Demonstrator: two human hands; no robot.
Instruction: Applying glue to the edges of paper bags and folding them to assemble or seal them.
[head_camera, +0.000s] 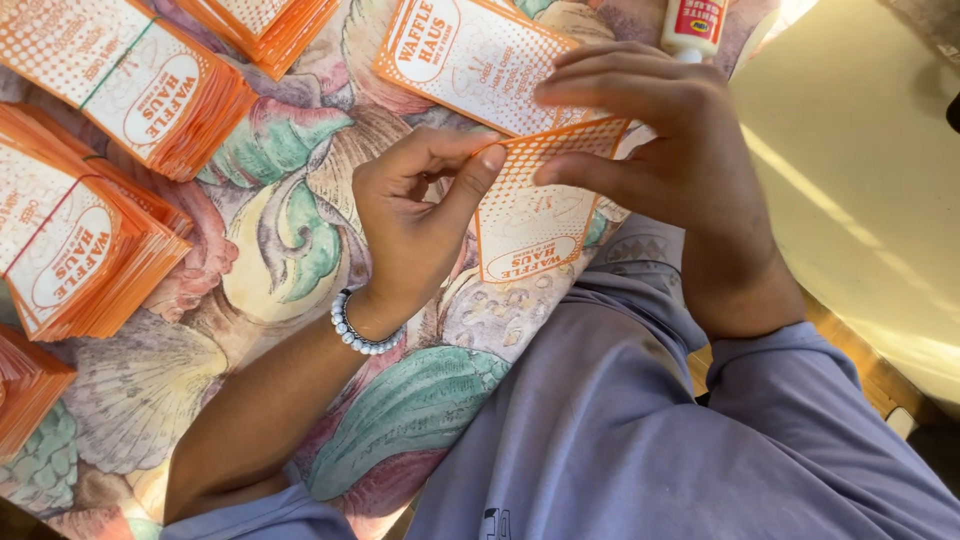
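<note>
Both hands work on an orange-and-white printed paper sleeve (528, 215) lying on the patterned tablecloth (290, 230). My left hand (415, 220), with a pearl bracelet at the wrist, pinches the sleeve's upper left edge between thumb and forefinger. My right hand (665, 150) presses down on the sleeve's top fold and also overlaps a second flat printed sleeve (470, 60) lying just beyond it. The lower half of the held sleeve shows plainly; its top is partly under my right fingers.
Stacks of the same orange sleeves stand at the left (70, 250), upper left (140, 80) and top (265, 25); another stack (25, 385) sits at the left edge. A white glue bottle (692, 25) stands at the top right. Lavender clothing (620, 420) covers the lower right.
</note>
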